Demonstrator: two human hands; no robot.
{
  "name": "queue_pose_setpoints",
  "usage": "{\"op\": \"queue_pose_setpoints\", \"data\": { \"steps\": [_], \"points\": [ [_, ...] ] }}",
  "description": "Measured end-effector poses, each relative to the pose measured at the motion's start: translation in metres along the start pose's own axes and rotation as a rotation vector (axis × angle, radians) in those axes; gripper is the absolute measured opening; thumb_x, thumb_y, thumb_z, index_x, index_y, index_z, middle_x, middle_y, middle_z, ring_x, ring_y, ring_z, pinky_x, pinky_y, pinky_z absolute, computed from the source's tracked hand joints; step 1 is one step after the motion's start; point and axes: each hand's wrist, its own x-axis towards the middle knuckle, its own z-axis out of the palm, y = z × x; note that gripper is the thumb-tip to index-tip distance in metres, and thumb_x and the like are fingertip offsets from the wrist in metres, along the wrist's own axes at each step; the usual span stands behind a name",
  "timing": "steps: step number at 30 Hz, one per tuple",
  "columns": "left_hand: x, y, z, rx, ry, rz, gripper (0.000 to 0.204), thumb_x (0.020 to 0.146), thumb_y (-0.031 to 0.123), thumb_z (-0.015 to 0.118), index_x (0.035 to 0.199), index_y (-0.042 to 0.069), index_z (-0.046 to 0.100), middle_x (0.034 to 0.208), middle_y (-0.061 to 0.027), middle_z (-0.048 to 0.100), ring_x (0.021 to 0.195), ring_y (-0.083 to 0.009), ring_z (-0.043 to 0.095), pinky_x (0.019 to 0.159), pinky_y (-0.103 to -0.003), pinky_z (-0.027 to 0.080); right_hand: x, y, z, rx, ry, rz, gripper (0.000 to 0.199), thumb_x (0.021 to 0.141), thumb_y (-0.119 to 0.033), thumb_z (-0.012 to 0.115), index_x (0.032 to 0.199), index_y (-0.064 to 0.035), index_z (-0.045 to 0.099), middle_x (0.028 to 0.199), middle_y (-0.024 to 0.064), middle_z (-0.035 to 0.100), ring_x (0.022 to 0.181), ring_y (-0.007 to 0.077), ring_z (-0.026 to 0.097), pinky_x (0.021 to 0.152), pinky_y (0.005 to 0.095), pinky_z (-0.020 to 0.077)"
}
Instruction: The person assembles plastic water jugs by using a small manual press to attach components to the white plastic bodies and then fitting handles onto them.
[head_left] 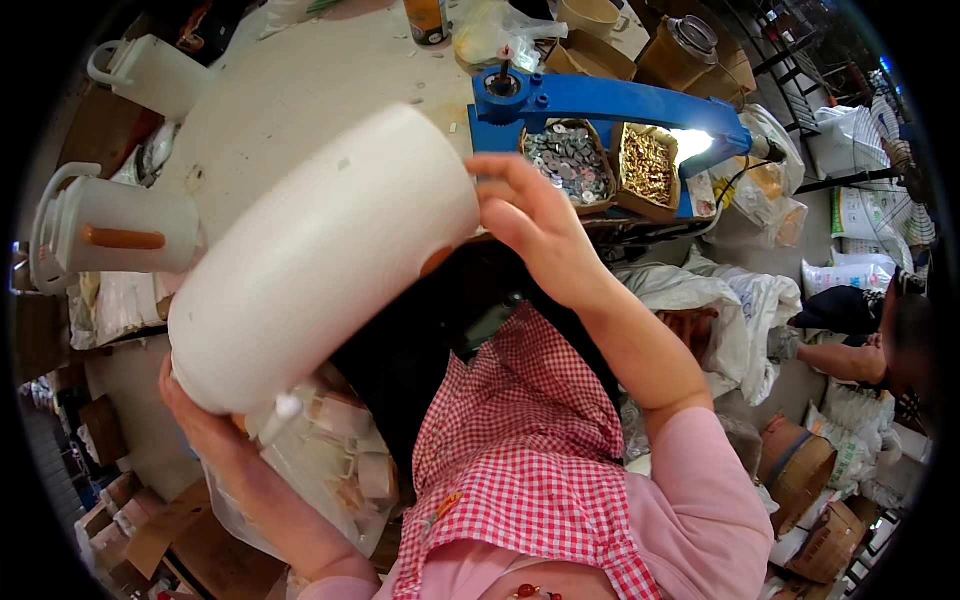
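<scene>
A large white plastic jug [320,250] lies tilted across my front, its far end up to the right. A small orange-brown patch shows on its lower side, and a white knob [288,406] sticks out below its near end. My left hand [208,408] cups the lower left end, most of its fingers hidden by the jug. My right hand [530,215] is at the upper right end, fingers bent against the edge. Just beyond it stands a blue hand press [610,98] with a lit lamp. Beneath its arm sit a box of grey metal discs [570,160] and a box of brass-coloured rivets [648,168].
Two similar white jugs, one with an orange-brown strip [130,225] and one farther back [150,75], lie at the left of the white table [300,65]. An orange can [427,20] stands at the back. Below are plastic-wrapped parts [340,450]; another person's leg [840,362] shows at right.
</scene>
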Motion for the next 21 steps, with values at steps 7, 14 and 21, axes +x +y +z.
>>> {"op": "queue_pose_setpoints", "data": {
  "steps": [7, 14, 21],
  "points": [
    [0.059, 0.013, 0.083, -0.369, -0.382, 0.033, 0.042, 0.102, 0.035, 0.05, 0.128, 0.002, 0.056, 0.114, -0.0083, 0.063, 0.107, -0.0177, 0.062, 0.093, -0.033, 0.05, 0.045, -0.046, -0.011, -0.074, 0.028, -0.163, 0.037, 0.096, -0.015, 0.064, 0.126, 0.0062, 0.058, 0.101, 0.0056, 0.069, 0.085, 0.0109, 0.066, 0.076, 0.0247, 0.0542],
    [0.035, 0.052, 0.194, -0.228, -0.4, 0.238, 0.043, 0.106, 0.035, 0.043, 0.132, 0.002, 0.053, 0.125, -0.009, 0.058, 0.113, -0.0187, 0.057, 0.099, -0.032, 0.045, 0.033, -0.044, -0.107, -0.211, 0.378, -0.258, 0.051, 0.092, -0.024, 0.074, 0.132, 0.0022, 0.056, 0.121, 0.009, 0.066, 0.111, 0.0177, 0.063, 0.097, 0.0319, 0.0492],
    [-0.001, 0.049, 0.262, -0.294, -0.561, 0.354, 0.041, 0.108, 0.033, 0.037, 0.128, 0.003, 0.056, 0.119, -0.0085, 0.06, 0.108, -0.017, 0.056, 0.096, -0.032, 0.044, 0.005, -0.048, -0.186, -0.179, 0.528, -0.433, 0.042, 0.092, -0.019, 0.075, 0.125, 0.002, 0.059, 0.119, 0.0087, 0.067, 0.109, 0.0165, 0.063, 0.097, 0.0312, 0.0482]
  ]
}}
